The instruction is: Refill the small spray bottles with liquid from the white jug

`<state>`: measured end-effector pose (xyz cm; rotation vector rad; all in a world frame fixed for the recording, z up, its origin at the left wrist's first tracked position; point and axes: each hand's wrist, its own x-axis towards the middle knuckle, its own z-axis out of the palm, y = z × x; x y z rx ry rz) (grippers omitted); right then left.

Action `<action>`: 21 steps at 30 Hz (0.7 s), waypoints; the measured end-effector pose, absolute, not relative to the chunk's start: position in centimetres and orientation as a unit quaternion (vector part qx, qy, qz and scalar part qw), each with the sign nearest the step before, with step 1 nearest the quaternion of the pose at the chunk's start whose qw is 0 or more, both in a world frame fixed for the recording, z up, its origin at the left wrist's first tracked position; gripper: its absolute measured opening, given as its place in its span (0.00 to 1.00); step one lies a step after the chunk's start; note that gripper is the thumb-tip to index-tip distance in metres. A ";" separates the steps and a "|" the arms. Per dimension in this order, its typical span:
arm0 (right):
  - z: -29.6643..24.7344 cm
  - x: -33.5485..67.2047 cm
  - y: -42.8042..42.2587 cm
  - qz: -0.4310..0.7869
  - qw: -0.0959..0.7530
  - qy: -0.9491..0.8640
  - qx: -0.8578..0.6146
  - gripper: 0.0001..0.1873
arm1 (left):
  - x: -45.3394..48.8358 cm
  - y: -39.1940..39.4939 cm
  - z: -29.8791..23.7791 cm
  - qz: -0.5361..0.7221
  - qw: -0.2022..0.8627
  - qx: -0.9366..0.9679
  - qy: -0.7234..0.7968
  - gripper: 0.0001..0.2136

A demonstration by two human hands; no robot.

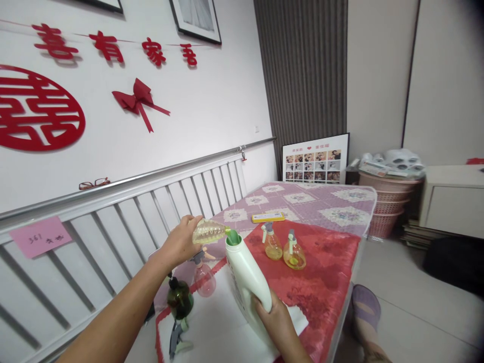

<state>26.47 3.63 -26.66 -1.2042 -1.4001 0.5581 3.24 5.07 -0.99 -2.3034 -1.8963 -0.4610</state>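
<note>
My left hand (pixel 181 241) is closed round a small clear ribbed bottle (pixel 208 232), held on its side with its neck against the green mouth of a big white jug (pixel 245 275). My right hand (pixel 273 315) grips that jug low on its body and keeps it tilted. Two spray bottles with yellow liquid (pixel 273 244) (pixel 294 252) stand on the red cloth (pixel 325 272) just beyond the jug. A pink spray bottle (pixel 204 275) and a dark green bottle (pixel 179 298) stand under my left forearm. A loose spray head (pixel 177 339) lies in front of them.
A yellow flat box (pixel 268 217) lies on the purple quilt (pixel 321 199). White bed rails (pixel 113 222) run along the left with glasses (pixel 94 183) on top. Pink baskets (pixel 385 201) and a photo frame (pixel 315 160) stand at the far end. My foot in a slipper (pixel 365 307) is on the floor.
</note>
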 end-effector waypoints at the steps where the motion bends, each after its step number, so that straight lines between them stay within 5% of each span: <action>1: -26.7 26.5 3.6 0.238 0.569 -0.596 -0.514 0.09 | 3.3 5.1 -0.9 -0.150 0.062 -0.762 -0.627 0.36; 21: -26.0 26.5 3.3 0.253 0.562 -0.591 -0.521 0.11 | 3.1 5.4 -1.2 -0.149 0.057 -0.756 -0.634 0.36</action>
